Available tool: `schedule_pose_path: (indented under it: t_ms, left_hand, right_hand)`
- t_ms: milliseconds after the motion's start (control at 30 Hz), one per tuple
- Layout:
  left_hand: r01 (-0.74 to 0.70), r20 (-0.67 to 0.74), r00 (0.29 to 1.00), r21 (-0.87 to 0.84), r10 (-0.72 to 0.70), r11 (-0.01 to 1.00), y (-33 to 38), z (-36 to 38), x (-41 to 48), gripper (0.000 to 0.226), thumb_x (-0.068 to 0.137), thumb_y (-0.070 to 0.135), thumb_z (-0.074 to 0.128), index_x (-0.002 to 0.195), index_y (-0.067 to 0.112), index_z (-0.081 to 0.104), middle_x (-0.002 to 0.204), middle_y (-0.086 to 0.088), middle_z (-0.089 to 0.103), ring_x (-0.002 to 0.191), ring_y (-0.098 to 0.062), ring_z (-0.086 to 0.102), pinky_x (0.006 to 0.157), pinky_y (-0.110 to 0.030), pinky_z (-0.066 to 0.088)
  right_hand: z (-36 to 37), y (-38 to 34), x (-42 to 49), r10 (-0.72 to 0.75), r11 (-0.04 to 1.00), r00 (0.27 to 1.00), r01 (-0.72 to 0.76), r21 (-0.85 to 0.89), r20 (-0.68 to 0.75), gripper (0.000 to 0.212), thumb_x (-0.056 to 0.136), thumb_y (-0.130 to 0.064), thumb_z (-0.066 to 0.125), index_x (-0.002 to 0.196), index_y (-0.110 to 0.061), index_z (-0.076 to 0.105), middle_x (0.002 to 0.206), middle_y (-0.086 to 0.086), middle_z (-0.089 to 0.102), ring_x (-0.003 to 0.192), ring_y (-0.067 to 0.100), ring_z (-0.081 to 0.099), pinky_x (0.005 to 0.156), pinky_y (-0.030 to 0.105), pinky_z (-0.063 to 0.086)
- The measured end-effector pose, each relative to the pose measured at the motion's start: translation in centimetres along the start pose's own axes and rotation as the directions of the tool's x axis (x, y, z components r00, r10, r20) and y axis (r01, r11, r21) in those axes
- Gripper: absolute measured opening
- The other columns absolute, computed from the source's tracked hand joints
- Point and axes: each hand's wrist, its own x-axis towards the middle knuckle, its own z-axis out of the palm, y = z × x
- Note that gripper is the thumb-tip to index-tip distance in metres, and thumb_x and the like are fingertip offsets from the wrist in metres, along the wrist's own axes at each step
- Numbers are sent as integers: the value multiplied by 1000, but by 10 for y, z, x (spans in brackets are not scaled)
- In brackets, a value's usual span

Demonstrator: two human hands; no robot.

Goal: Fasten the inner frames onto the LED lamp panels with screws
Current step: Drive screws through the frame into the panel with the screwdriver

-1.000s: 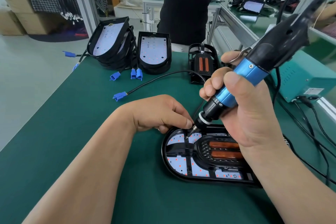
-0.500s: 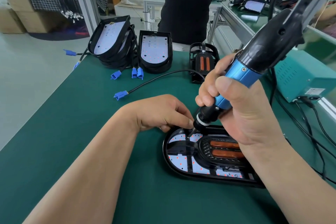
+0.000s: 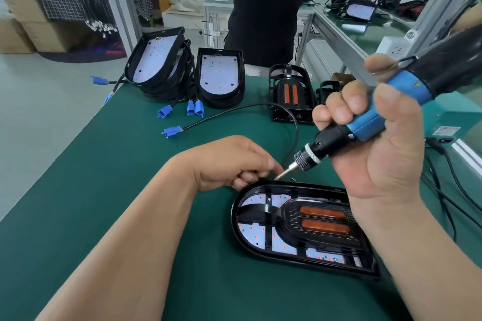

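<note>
My right hand gripped the screwdriver, bit hanging above the far rim of the lamp panel on the table; my left hand curled beside the tip (holding anything? I couldn't tell). Seating the bit square before triggering seemed wise.

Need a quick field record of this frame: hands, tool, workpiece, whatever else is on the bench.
left hand: fingers curled at the far rim of the lamp panel; unclear whether they pinch a screw
right hand: grips the electric screwdriver
bit tip: tilted, by the left fingertips near the panel's far rim; contact unclear
workpiece: lamp panel flat on the green bench, inner frame set in it
far side: stacked panels with blue connectors; spare inner frame upright
</note>
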Motion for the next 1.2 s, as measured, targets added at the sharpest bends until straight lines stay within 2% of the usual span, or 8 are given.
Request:
schedule_pose_path:
  t_ms: [67,167,267,367,533,667,1200]
  left_hand:
    - [2,-60,998,-99,-8,995,1,3,5,32,102,0,48,123,-7,70,77,-1,53,57,-8,33,45,-15,27]
    - [-31,-81,997,-251,11,968,1,7,10,32,105,-7,43,129,-11,64,78,-4,58,57,-7,34,44,-14,28]
    - [-63,-75,996,-360,38,931,-1,10,13,19,107,-4,48,120,-6,62,78,-6,60,56,-7,35,43,-13,29]
    - [-87,-66,996,-390,67,917,-2,12,16,11,108,2,53,106,1,64,81,-7,60,57,-5,35,44,-12,28]
    - [-107,-74,994,-468,82,877,-3,10,18,17,104,-2,56,109,-2,72,81,-5,65,57,-5,37,47,-13,29]
    - [-113,-30,993,-469,112,876,-4,10,17,21,101,-7,56,110,-1,74,84,-8,69,57,-6,37,46,-12,30]
    - [-148,-27,988,-434,151,889,-7,10,19,22,98,-7,58,105,2,77,88,-12,72,57,-7,36,45,-12,30]
  right_hand:
    - [-5,0,1,-1,1000,996,3,22,-88,18,99,-15,51,116,-19,55,78,-3,50,70,14,48,80,33,45]
    - [-10,3,3,9,999,979,-1,38,-204,17,102,-15,46,114,-19,57,79,-3,49,71,14,47,82,32,44]
    - [-15,5,7,-3,998,960,20,58,-281,15,102,-17,48,113,-19,59,79,-3,50,72,14,49,81,32,46]
    - [-23,5,9,-29,996,934,57,68,-356,13,103,-15,50,113,-17,60,80,-1,51,72,15,49,81,33,48]
    - [-33,2,13,-44,993,889,89,78,-456,12,101,-14,55,113,-17,57,80,-2,52,71,15,51,80,33,49]
    - [-36,2,15,-42,991,880,96,91,-474,10,101,-14,56,110,-17,59,79,-2,53,71,15,52,79,33,50]
    - [-33,3,13,-21,994,886,67,85,-464,9,103,-15,56,111,-17,59,80,-1,53,71,15,53,80,33,50]
